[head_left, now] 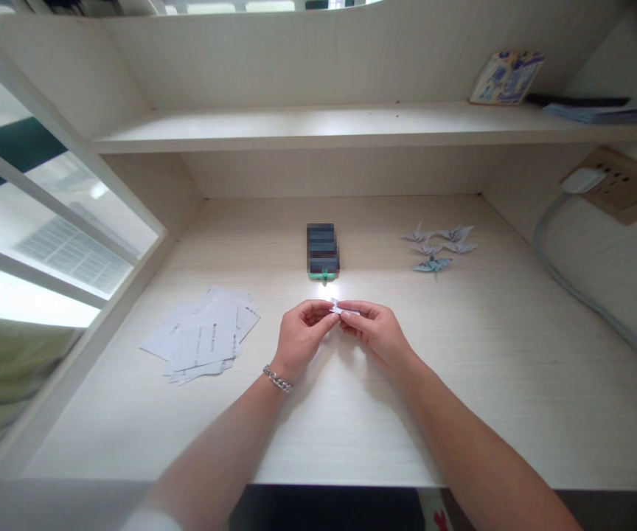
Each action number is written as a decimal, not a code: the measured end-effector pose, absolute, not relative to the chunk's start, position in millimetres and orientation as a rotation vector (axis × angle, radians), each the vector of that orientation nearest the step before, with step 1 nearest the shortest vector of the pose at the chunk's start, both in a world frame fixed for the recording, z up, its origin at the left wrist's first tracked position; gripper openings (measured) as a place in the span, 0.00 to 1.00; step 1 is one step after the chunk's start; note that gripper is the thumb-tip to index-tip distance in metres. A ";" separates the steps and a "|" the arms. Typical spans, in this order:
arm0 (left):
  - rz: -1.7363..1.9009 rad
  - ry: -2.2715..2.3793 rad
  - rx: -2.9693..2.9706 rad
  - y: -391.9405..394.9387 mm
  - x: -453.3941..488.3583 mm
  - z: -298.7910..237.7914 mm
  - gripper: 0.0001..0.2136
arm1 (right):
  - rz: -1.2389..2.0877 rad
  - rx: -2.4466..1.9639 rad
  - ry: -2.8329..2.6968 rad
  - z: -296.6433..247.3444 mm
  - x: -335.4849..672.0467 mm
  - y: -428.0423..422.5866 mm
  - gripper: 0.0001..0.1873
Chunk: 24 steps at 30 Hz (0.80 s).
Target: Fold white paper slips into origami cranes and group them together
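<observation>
A small folded piece of white paper [336,307] is pinched between both my hands above the middle of the desk. My left hand [306,330], with a chain bracelet [277,379] at its wrist, grips the paper's left side between thumb and fingers. On the other side my right hand [377,330] holds it the same way. Fingers cover much of the paper, so its full shape is hidden. Just beyond the hands lies a phone [323,251] with a green edge and a blurred screen. Several folded paper cranes [444,237], one of them bluish [432,264], sit at the right.
Loose printed paper sheets [202,335] are piled at the left of the desk [495,383]. A shelf [296,125] crosses above the back, carrying a small colourful packet [507,77]. A grey cable [567,284] runs from the wall socket [628,184] down the right side.
</observation>
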<state>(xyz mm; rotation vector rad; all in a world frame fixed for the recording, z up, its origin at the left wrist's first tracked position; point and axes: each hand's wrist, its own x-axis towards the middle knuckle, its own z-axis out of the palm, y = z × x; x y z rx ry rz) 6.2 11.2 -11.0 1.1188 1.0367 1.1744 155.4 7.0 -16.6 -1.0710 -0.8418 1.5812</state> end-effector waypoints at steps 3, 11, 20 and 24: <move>1.179 1.048 1.131 10.8 6.4 -9.5 0.12 | 1.578 -1.097 -0.861 -16.1 155.9 6.7 0.16; 1.182 1.035 1.116 10.8 6.0 -9.3 0.11 | 1.539 -1.165 -0.927 -14.0 155.5 6.8 0.17; 1.178 1.055 1.159 10.8 5.4 -11.3 0.11 | 1.531 -1.191 -0.973 -14.2 156.6 8.0 0.20; 1.186 1.076 1.189 10.7 5.0 -10.0 0.11 | 1.521 -1.212 -0.995 -12.9 156.9 8.1 0.21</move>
